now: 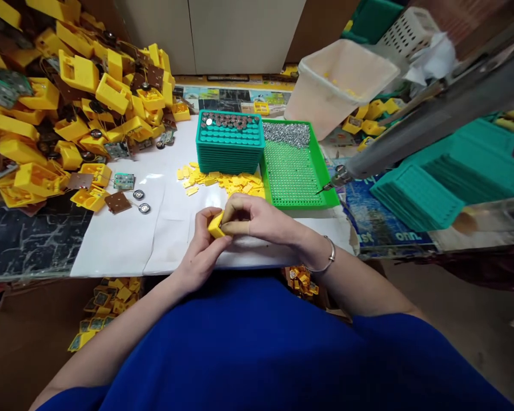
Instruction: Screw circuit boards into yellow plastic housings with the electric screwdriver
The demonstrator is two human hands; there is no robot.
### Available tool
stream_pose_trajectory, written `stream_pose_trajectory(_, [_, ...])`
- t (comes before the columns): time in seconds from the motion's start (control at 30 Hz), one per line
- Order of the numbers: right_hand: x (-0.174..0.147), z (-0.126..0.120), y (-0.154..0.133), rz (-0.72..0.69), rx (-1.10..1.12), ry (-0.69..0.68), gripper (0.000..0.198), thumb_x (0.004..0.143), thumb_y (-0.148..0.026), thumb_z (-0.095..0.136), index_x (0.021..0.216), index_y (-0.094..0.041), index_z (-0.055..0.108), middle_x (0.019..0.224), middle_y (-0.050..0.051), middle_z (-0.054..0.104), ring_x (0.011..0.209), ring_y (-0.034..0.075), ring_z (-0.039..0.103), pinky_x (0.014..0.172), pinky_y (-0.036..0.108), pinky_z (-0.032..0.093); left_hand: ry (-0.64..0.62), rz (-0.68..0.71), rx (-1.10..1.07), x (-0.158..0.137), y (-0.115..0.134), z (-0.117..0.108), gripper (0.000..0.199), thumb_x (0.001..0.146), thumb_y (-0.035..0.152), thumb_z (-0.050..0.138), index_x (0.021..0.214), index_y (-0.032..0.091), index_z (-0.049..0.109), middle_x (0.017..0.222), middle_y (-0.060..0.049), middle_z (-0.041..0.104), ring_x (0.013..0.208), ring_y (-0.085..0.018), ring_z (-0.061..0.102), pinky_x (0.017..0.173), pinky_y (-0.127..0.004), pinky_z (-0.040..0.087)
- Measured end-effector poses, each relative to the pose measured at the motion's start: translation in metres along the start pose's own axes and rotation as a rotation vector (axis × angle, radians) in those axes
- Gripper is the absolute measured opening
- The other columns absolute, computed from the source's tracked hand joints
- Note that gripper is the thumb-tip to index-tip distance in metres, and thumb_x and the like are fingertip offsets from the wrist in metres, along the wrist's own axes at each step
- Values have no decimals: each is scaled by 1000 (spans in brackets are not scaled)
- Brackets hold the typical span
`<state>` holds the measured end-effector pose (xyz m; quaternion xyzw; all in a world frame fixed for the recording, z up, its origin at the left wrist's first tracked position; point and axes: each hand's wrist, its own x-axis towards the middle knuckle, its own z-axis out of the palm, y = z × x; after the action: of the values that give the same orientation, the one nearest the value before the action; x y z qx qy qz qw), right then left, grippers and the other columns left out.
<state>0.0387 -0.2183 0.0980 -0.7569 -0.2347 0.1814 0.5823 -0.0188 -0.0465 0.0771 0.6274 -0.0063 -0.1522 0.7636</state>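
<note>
My left hand [201, 251] is closed round a small yellow plastic case [216, 226], held just above the white work surface. Against the case's right side, my right hand [257, 220] pinches with thumb and forefinger, both in pale finger covers. Whatever lies between those fingertips is hidden. Beyond the hands, small yellow plastic pieces [240, 184] lie scattered in front of a stack of teal trays [230, 154]. The top tray carries several round button cells [231, 121]. To its right, a green perforated tray [293, 177] holds a heap of small metal screws [286, 135].
A tall pile of yellow cases with circuit boards [115, 94] fills the left. Loose boards [124, 181] and wired round discs [144, 208] lie nearer. An electric screwdriver [368, 154] hangs at the right, near a whitish bin [338, 80] and stacked teal trays [420, 194].
</note>
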Motion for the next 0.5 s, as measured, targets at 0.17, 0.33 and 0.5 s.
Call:
stream_pose_trajectory(0.17, [15,-32,-11,-127,-200,312,9,82,-29,67,82,-20,66,85,2,66,78,15,62,73,31,52,3,-131,-251,6,7,4,39,77,24,69,111,25,50,111,-2,64,104,-20,63,96,-37,47])
stream_pose_trajectory(0.33, [58,-86,-11,-44,-946,761,26,92,-15,47,105,-17,69,104,13,65,101,28,62,92,48,48,33,-229,-347,10,15,9,27,76,26,67,97,19,51,92,-6,72,87,-23,71,76,-38,57])
stream_pose_trajectory(0.5, [94,-107,-3,135,-1098,651,22,89,-14,48,90,-15,70,96,17,67,92,30,63,83,48,48,20,-217,-354,9,14,7,26,76,23,67,97,19,53,94,-5,73,85,-21,72,74,-36,58])
